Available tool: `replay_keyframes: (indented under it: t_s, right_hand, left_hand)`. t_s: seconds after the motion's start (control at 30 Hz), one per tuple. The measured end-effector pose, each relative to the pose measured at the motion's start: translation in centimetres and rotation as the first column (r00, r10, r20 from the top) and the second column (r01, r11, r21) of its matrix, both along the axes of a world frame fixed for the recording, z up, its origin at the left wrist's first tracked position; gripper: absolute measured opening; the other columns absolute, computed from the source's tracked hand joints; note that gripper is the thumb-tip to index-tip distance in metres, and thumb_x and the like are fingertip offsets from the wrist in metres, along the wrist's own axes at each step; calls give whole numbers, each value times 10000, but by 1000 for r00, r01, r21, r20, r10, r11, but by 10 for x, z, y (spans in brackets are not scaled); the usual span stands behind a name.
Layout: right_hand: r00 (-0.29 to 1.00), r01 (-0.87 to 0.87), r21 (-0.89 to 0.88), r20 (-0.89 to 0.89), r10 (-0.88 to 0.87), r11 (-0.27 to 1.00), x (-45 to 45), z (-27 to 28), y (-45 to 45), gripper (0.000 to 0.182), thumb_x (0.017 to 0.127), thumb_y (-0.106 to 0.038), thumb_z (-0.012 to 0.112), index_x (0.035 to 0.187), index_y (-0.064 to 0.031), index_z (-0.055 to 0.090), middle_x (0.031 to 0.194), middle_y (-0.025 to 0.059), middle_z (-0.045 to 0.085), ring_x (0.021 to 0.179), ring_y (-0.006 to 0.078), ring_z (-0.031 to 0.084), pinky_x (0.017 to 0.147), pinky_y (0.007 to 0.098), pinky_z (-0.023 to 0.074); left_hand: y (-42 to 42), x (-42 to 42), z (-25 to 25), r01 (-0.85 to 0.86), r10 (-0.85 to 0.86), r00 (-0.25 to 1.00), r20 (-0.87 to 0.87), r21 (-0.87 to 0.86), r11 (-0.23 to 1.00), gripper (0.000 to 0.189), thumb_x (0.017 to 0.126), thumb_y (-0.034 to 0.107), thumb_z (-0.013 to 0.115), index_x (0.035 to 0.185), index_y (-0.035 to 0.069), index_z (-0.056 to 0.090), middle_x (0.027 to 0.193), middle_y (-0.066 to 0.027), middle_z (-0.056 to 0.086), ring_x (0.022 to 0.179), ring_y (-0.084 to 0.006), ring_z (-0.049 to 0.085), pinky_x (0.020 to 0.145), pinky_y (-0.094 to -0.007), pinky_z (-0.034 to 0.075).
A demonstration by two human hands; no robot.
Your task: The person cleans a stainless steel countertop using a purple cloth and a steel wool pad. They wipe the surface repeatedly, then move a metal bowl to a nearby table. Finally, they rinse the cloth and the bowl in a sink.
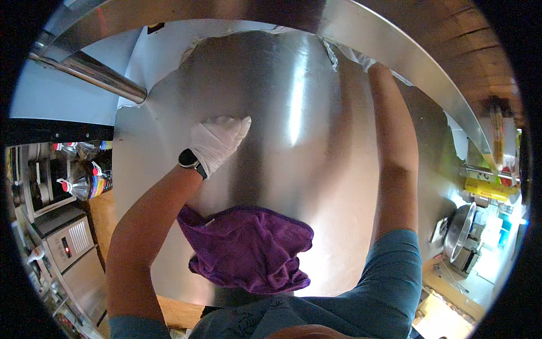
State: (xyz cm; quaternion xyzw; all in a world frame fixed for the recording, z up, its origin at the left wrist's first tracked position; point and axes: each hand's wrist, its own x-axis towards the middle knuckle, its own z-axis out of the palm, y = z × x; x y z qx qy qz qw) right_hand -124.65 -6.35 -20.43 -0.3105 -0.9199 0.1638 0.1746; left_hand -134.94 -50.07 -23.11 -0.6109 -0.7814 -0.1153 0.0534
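Observation:
My left hand (pixel 222 142), in a white glove with a black watch (pixel 189 158) at the wrist, rests on or just above a shiny metal worktop (pixel 271 178). Its fingers lie close together, and no object shows in it. My right arm reaches far forward to the worktop's back edge, where the hand is mostly hidden beneath a curved metal shelf edge; a bit of whitish, crinkled material (pixel 360 57) shows there. A crumpled purple cloth (pixel 254 250) lies on the near part of the worktop, close to my body, touched by neither hand.
The metal shelf (pixel 394 38) arches over the back, with a round metal post (pixel 106 80) at left. Large plastic bottles (pixel 87 186) and a metal appliance (pixel 70 239) stand at left. At right are a metal bowl (pixel 459 233) and a yellow package (pixel 487 188).

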Motion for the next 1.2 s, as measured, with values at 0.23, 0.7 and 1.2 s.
replay_keyframes:
  t_s: [0.23, 0.7, 1.2]
  right_hand:
    - [995, -48, -14, 88, 49, 999, -31, -41, -28, 472, 937, -465, 565, 1196, -77, 637, 1123, 130, 672, 1060, 303, 602, 926, 406, 467]
    - [993, -10, 11, 115, 9, 1000, -79, -46, -11, 459, 939, -452, 563, 1190, -76, 638, 1115, 128, 672, 1050, 299, 601, 921, 405, 467]
    - [999, 28, 9, 37, -28, 1000, -11, -16, -6, 445, 941, -439, 560, 1183, -74, 638, 1107, 127, 672, 1040, 295, 601, 915, 405, 468]
  left_hand:
    - [-1, 3, 7, -57, 61, 996, 72, -62, 996, 333, 990, 383, 474, 797, 158, 625, 748, -60, 664, 667, -278, 653, 521, -452, 500]
    - [-3, 1, 7, -40, 46, 992, 117, -54, 998, 294, 965, 350, 507, 778, 173, 649, 696, -50, 663, 625, -278, 660, 512, -447, 506]
    - [-3, -2, -7, 13, -13, 995, 102, -3, 1000, 265, 986, 332, 480, 921, 161, 671, 803, -69, 689, 690, -275, 677, 546, -425, 529]
